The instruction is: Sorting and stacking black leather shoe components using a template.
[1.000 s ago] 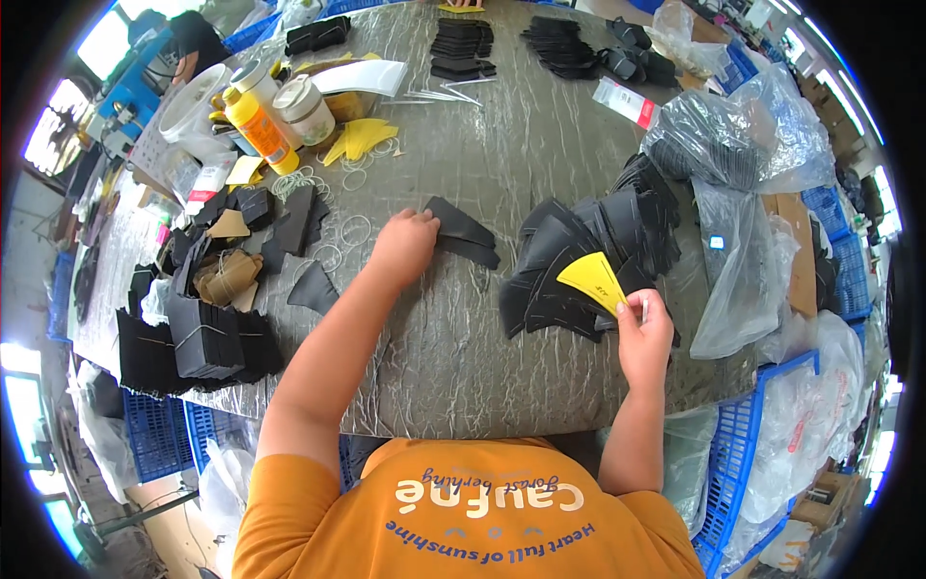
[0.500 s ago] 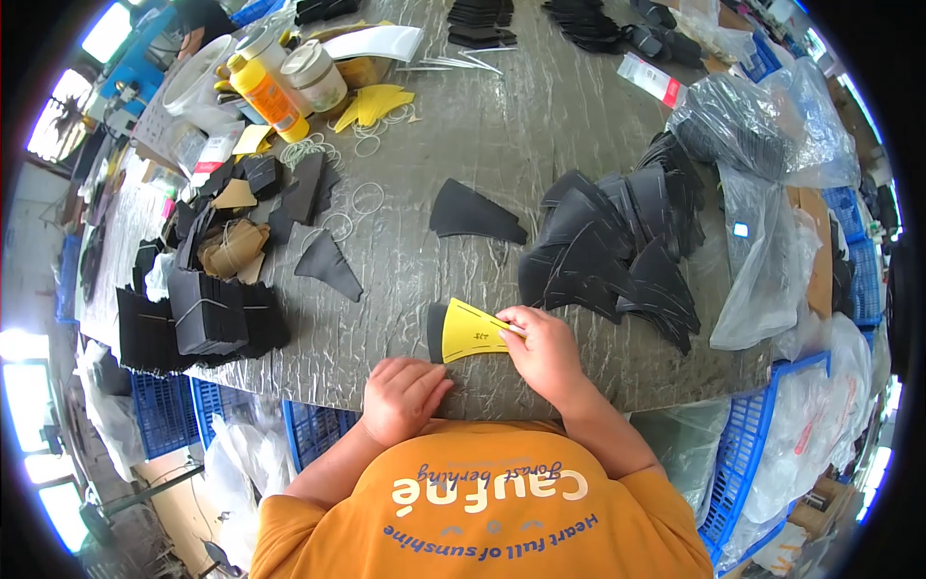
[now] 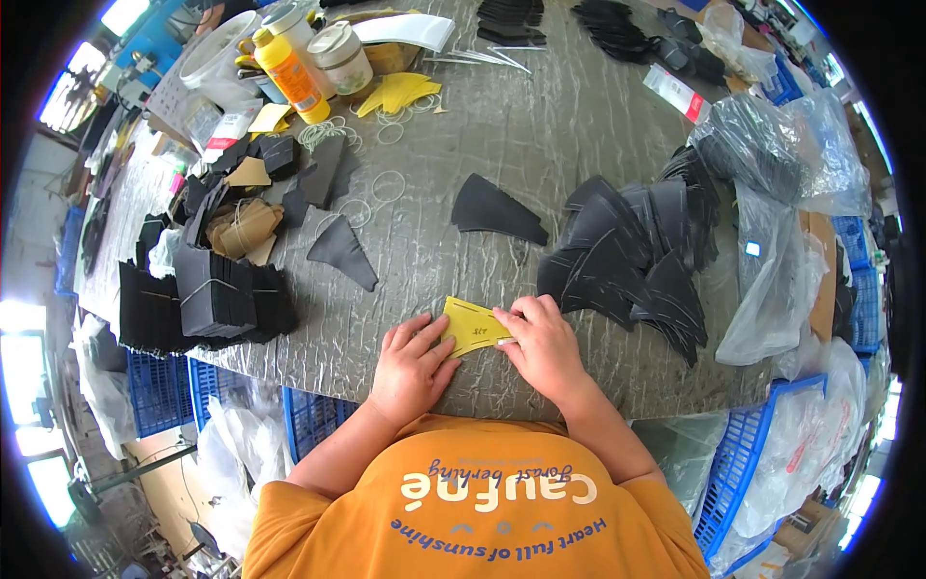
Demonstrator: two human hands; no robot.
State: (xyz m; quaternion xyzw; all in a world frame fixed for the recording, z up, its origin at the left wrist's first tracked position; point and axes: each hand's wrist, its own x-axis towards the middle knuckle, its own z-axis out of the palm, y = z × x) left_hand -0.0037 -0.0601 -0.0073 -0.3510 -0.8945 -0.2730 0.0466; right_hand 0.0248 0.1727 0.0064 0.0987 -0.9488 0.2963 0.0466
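A yellow pattern template [image 3: 473,326] with slots along its edges lies at the table's near edge, between my two hands. The fingers of my left hand [image 3: 413,367] are closed on its left end, the fingertips over its edge. My right hand [image 3: 545,349] pinches the right end between thumb and fingers; a small pale bit shows by the thumb, too small to name. Any black piece under the template is hidden. Beyond my hands lies a single black cut piece [image 3: 497,209], with a heap of similar black pieces [image 3: 617,246] to its right.
Banded black stacks [image 3: 214,299] stand at the left, near a lone dark piece [image 3: 343,253]. Farther back are a yellow bottle [image 3: 289,77], a lidded jar [image 3: 340,58], yellow templates [image 3: 399,94] and rubber bands [image 3: 389,185]. Clear plastic bags [image 3: 776,280] lie at the right.
My left hand has moved up and right onto the template's left end. The black piece seen beside the template no longer shows. The thin pale stick in my right hand is mostly out of sight.
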